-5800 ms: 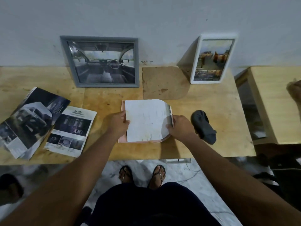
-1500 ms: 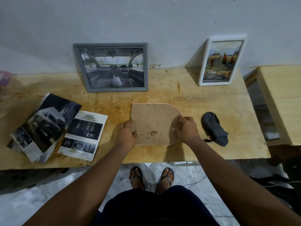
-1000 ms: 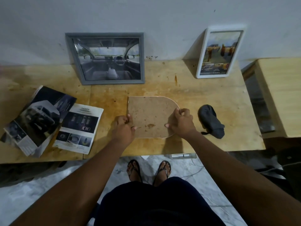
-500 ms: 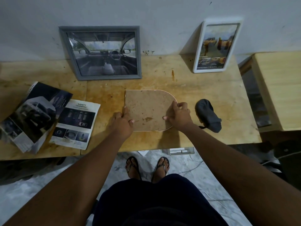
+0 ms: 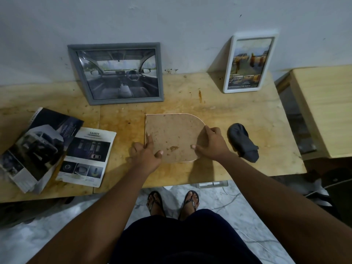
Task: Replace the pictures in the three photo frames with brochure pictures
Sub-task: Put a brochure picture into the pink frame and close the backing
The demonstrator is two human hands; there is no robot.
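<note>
The face-down frame (image 5: 173, 134) lay near the tabletop's (image 5: 238, 111) front edge, showing only its brown backing, its picture hidden. The left hand (image 5: 145, 151) gripped the straight side, thumb on top. The right hand (image 5: 211, 144) curled round the rounded side, fingertips out of sight. A gray frame (image 5: 116, 73) and a white frame (image 5: 249, 63) leaned at the back edge.

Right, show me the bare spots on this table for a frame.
Bare table: between the grey frame and the white frame at the wall; left of the grey frame; between the safety sheet and the left hand. Crowded: the brochure corner, and the centre, where it and the right hand hold the face-down frame.
</note>
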